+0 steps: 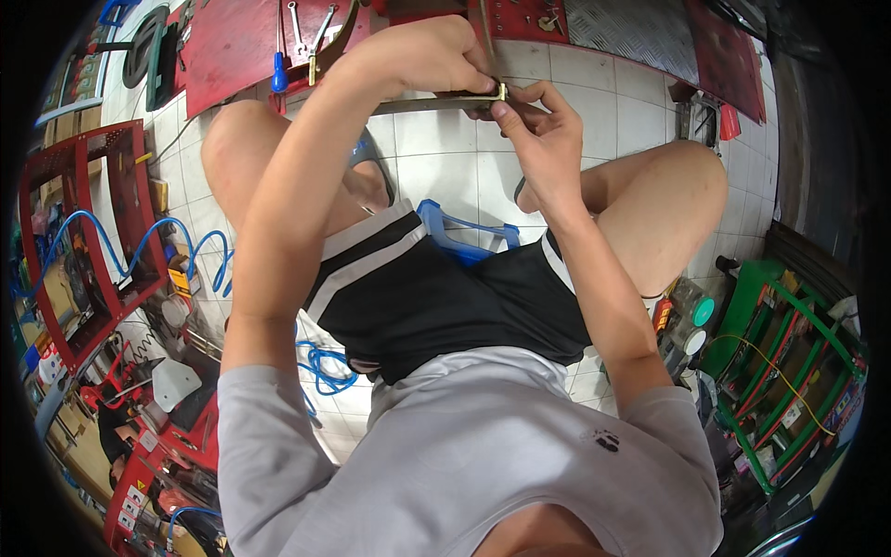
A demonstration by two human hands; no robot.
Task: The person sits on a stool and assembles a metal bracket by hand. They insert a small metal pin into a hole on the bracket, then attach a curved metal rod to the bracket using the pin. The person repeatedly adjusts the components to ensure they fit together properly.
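Observation:
Ahead of me, between my knees, both hands hold a long narrow metal strip (422, 105) that looks like a chain; I cannot make out its links. It runs leftward from my fingers, and a small brass-coloured piece (503, 91) shows at its right end. My left hand (432, 58) reaches over from above, its fingertips pressed onto the strip beside that piece. From the right, my right hand (546, 139) pinches the same end with thumb and fingers. Another thin strip (486, 37) rises behind the fingertips. The fingers hide part of the joint.
A blue-handled screwdriver (279, 72) and two wrenches (297, 30) lie on the red platform (227, 56) ahead. A blue stool (464, 237) stands beneath me. Blue hose (325, 367) coils on the floor at left, near a red frame rack (79, 232). A green rack (789, 371) stands at right.

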